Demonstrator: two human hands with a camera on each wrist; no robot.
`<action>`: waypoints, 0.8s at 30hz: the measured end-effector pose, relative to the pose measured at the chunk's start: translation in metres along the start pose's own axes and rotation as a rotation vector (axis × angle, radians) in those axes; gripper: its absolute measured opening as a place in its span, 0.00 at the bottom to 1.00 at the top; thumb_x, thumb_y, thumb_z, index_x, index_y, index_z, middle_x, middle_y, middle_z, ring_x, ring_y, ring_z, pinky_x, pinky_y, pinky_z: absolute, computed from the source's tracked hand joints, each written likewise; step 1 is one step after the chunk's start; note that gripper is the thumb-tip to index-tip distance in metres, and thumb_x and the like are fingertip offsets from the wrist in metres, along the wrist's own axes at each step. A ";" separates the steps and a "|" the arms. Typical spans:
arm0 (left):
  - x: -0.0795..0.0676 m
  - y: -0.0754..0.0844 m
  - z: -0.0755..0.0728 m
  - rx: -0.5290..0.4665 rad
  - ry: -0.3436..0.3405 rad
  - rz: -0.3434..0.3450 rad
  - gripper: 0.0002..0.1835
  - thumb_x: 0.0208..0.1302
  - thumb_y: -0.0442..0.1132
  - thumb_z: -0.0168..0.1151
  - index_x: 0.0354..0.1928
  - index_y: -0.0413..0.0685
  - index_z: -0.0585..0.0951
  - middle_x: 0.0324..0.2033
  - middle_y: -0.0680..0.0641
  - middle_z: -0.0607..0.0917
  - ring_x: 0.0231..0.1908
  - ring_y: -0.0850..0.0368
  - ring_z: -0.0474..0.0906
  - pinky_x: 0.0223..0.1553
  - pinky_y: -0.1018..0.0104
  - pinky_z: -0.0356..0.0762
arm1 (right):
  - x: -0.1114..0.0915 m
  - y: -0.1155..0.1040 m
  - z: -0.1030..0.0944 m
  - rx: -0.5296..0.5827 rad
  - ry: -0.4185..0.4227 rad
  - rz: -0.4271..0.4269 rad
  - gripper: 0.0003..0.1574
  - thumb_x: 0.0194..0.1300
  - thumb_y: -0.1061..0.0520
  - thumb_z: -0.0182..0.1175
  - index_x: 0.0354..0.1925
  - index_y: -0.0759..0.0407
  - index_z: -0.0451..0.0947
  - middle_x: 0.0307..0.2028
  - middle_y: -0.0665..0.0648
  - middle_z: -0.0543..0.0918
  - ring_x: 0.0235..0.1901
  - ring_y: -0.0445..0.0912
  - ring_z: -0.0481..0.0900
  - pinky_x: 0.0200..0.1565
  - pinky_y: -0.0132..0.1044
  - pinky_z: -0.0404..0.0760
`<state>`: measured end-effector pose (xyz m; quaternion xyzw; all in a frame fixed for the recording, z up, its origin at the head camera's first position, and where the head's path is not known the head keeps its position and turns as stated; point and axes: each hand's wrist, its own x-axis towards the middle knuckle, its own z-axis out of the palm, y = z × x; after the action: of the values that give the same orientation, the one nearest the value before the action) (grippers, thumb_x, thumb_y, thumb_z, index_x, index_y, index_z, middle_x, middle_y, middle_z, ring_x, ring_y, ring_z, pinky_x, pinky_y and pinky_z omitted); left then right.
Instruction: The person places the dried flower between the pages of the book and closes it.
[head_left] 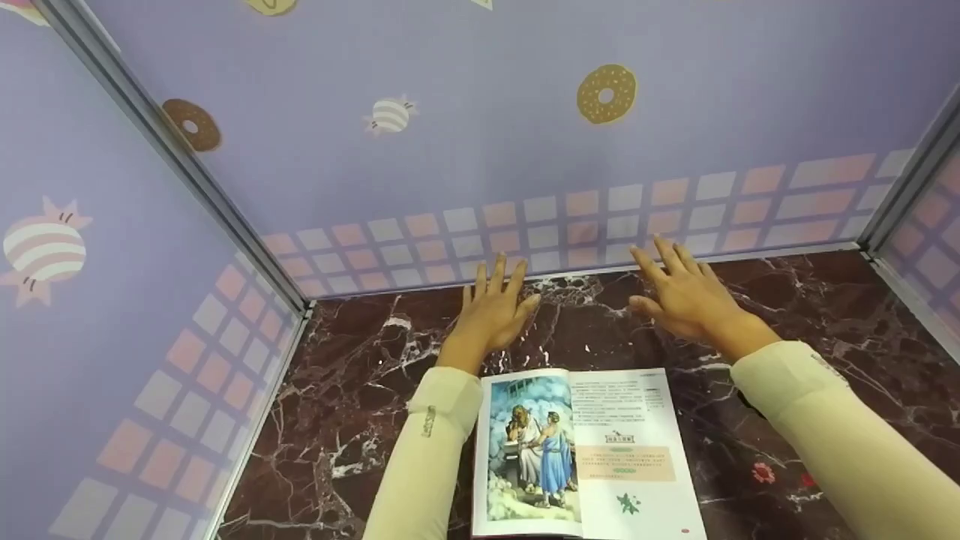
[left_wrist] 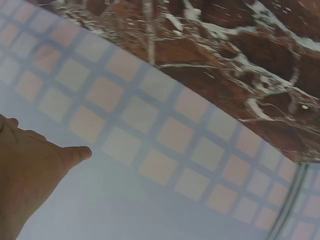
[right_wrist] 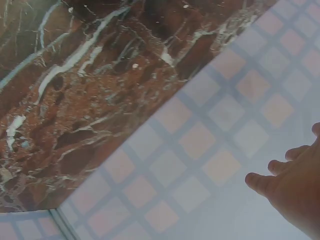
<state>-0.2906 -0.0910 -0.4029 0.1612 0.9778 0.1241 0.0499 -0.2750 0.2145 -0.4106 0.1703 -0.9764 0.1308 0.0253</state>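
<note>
The book [head_left: 582, 454] lies open on the dark marbled tabletop [head_left: 367, 420], its spine running from the person toward the patterned back wall [head_left: 487, 150], page tops facing the wall. Its left page is a painting of robed figures among clouds; the right carries print, a tan panel and a green sprig. Beyond it, left hand [head_left: 491, 315] and right hand [head_left: 690, 300] reach out, fingers extended and apart, gripping nothing. The left sleeve [head_left: 427, 450] skirts the book's edge.
</note>
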 end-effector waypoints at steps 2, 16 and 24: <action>-0.004 0.001 0.001 -0.002 0.023 0.030 0.38 0.76 0.66 0.28 0.81 0.64 0.38 0.79 0.47 0.31 0.77 0.39 0.27 0.75 0.38 0.33 | -0.005 0.000 -0.003 0.011 0.031 -0.017 0.51 0.74 0.29 0.44 0.81 0.49 0.40 0.79 0.68 0.38 0.74 0.74 0.42 0.70 0.72 0.46; -0.074 -0.023 0.041 -0.389 0.147 0.062 0.36 0.79 0.59 0.36 0.81 0.62 0.41 0.79 0.48 0.32 0.77 0.40 0.26 0.71 0.29 0.36 | -0.076 0.023 0.004 0.245 0.239 0.006 0.53 0.72 0.42 0.58 0.81 0.44 0.39 0.80 0.62 0.37 0.76 0.69 0.42 0.64 0.78 0.51; -0.118 -0.036 0.081 -0.565 0.191 -0.016 0.37 0.78 0.55 0.45 0.81 0.55 0.46 0.79 0.44 0.42 0.77 0.38 0.36 0.71 0.28 0.41 | -0.137 0.051 0.030 0.416 0.288 0.106 0.52 0.74 0.49 0.58 0.81 0.46 0.38 0.79 0.67 0.37 0.73 0.77 0.41 0.60 0.83 0.41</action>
<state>-0.1794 -0.1445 -0.4840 0.1206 0.9060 0.4057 0.0016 -0.1633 0.2973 -0.4645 0.0999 -0.9223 0.3529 0.1216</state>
